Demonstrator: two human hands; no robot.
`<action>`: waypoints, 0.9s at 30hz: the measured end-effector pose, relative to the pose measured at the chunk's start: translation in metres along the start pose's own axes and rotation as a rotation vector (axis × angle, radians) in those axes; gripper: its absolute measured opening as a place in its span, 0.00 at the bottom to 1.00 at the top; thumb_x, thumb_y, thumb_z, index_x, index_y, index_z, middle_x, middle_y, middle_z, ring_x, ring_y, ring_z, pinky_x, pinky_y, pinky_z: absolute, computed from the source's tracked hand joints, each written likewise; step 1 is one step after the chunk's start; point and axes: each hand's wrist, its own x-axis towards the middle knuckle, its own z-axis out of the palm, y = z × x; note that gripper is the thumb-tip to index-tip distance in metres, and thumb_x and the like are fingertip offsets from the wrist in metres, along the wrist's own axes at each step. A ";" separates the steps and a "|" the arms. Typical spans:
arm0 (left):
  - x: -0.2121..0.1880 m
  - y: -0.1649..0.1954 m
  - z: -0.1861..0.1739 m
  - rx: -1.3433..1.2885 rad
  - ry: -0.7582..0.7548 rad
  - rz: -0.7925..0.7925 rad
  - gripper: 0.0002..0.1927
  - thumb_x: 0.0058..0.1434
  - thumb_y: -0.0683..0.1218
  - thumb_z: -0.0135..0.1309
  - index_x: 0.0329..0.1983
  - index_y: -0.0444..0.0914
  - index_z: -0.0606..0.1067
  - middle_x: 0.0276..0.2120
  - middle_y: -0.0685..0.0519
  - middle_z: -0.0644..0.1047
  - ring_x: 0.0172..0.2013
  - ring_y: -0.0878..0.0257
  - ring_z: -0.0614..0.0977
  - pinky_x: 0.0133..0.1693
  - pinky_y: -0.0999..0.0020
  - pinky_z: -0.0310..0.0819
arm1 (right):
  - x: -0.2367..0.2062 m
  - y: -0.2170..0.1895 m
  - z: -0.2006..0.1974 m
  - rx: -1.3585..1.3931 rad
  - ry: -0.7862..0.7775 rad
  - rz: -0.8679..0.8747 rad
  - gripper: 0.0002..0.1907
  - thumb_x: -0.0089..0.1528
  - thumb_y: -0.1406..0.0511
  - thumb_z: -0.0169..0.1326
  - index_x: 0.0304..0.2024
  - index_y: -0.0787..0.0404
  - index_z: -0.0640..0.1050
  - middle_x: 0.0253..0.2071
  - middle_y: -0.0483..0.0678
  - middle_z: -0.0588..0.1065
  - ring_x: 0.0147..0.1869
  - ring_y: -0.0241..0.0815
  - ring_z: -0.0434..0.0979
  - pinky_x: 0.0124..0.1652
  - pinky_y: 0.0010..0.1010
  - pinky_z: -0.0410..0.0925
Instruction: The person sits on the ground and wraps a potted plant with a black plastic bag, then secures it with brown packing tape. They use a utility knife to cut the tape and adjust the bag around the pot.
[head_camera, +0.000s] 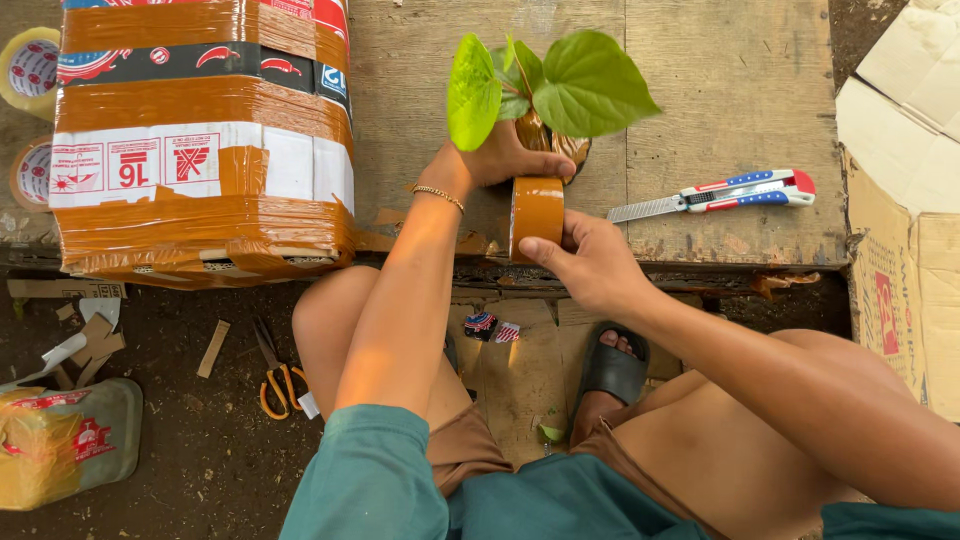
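I am in the step of wrapping: the root ball (548, 140) of a small plant (560, 85) is already covered with brown tape, and it stands on the wooden board (720, 90) in front of my knees. My left hand (505, 160) reaches forward with the arm almost straight and closes around the base of the plant, thumb to the right, keeping it upright. My right hand (585, 265) comes from the right with bent wrist; its fingers are closed on the roll of brown tape (537, 215), which stands on edge, touching the board's front edge just under the plant. I judge the next move needs the roll carried around the base while the left hand holds steady. The utility knife (720, 195) lies near on the right, the taped carton (200, 140) on the left.
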 end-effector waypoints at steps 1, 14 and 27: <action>-0.002 0.001 0.001 0.048 0.037 0.083 0.48 0.43 0.73 0.72 0.57 0.36 0.76 0.54 0.46 0.79 0.55 0.49 0.79 0.57 0.56 0.72 | -0.003 0.002 0.000 -0.017 -0.002 0.034 0.18 0.65 0.59 0.58 0.52 0.64 0.79 0.40 0.42 0.81 0.42 0.28 0.76 0.45 0.27 0.72; -0.018 0.023 0.003 0.099 0.045 -0.094 0.47 0.41 0.77 0.64 0.54 0.40 0.77 0.47 0.51 0.83 0.51 0.56 0.83 0.54 0.59 0.77 | -0.011 0.020 0.000 -0.066 -0.113 0.242 0.19 0.64 0.57 0.57 0.51 0.65 0.79 0.41 0.45 0.81 0.43 0.32 0.78 0.46 0.28 0.71; -0.108 0.066 0.079 -0.871 0.393 -0.827 0.41 0.57 0.52 0.61 0.66 0.32 0.56 0.45 0.44 0.79 0.45 0.60 0.80 0.49 0.64 0.76 | 0.002 0.015 -0.076 -0.967 -0.341 0.134 0.27 0.57 0.51 0.63 0.54 0.57 0.77 0.55 0.56 0.77 0.61 0.54 0.75 0.58 0.42 0.68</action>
